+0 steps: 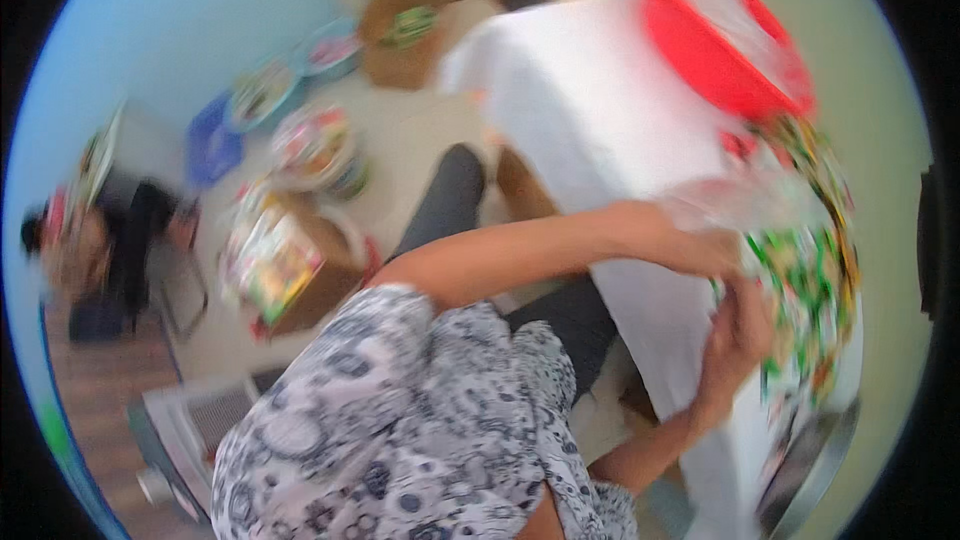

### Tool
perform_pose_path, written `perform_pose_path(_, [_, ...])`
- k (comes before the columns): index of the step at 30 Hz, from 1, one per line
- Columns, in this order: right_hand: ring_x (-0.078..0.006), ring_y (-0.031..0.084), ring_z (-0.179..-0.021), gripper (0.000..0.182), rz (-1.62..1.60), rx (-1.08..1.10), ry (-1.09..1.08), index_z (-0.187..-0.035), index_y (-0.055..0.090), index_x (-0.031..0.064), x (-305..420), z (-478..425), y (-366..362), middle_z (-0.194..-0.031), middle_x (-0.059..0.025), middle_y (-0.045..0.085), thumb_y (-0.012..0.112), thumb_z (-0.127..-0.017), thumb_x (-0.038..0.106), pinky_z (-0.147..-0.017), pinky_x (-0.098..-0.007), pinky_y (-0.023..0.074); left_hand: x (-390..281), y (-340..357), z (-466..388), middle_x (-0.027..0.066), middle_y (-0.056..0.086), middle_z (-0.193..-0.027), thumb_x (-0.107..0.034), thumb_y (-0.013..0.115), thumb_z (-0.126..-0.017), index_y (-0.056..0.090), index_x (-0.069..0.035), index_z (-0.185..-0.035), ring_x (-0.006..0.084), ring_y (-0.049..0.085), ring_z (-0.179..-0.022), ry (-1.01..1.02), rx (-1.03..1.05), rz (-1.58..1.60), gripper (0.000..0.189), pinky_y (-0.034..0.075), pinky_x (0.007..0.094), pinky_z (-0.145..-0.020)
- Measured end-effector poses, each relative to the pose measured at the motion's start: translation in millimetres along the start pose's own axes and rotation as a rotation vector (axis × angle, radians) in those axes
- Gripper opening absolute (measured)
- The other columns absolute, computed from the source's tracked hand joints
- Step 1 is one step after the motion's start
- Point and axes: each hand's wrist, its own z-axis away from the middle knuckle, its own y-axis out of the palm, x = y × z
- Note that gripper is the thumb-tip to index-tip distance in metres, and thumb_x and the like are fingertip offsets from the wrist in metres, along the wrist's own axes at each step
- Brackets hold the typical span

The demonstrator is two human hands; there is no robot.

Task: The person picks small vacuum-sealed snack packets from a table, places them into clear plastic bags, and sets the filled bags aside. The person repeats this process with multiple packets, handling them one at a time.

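Note:
Both hands are at a table with a white cloth (pixel 570 82), beside a pile of small green and white wrapped packets (pixel 802 270). My left hand (pixel 709 251) reaches across from the upper left and meets the right hand near the edge of the pile. A clear plastic bag (pixel 742 199) lies at the left hand and wrist. My right hand (pixel 739 326) comes up from below, its fingers bent close to the left hand. Blur hides whether either hand holds something small.
A red plastic basin (pixel 720 37) with clear plastic in it stands at the table's far end. On the floor are a cardboard box (pixel 322 285) of packages, a filled bucket (pixel 349 172), blue basins (pixel 266 101) and a brown container (pixel 405 52). A metal-looking tray (pixel 814 465) sits at the near end.

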Motion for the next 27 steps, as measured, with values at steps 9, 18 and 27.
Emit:
perform_pose_path(9, [-0.0105,0.05,-0.057,0.024,-0.134,0.004,0.238,-0.119,0.063,-0.0051,-29,-14,7,-0.088,-0.0063,0.066,0.057,-0.097,0.003,-0.052,-0.0261,0.044,-20,-12,-8,0.0159,0.062,-0.113,-0.017,0.074,-0.07,0.062,-0.011,-0.119,0.0369,0.061,-0.107,-0.086,0.175,0.019,0.051,0.052,0.0441,-0.089])
perform_pose_path(18, [-0.0202,0.063,-0.107,0.043,-1.098,-0.343,0.716,-0.135,0.049,-0.0049,-23,-13,62,-0.122,-0.0121,0.063,0.065,-0.098,0.011,-0.09,-0.0304,0.0508,6,-12,23,0.0104,0.062,-0.122,-0.015,0.069,-0.072,0.065,-0.015,-0.119,0.0315,0.062,-0.108,-0.008,-0.284,-0.085,0.047,0.053,0.0449,-0.089])
perform_pose_path(27, [-0.0215,0.061,-0.116,0.037,-0.381,0.018,0.38,-0.131,0.057,-0.0125,-15,5,57,-0.127,-0.0164,0.067,0.053,-0.099,0.006,-0.102,-0.0335,0.0453,-12,-30,20,0.0192,0.06,-0.118,-0.015,0.067,-0.07,0.062,-0.001,-0.11,0.0376,0.058,-0.109,-0.278,0.06,0.551,0.042,0.048,0.0454,-0.09])
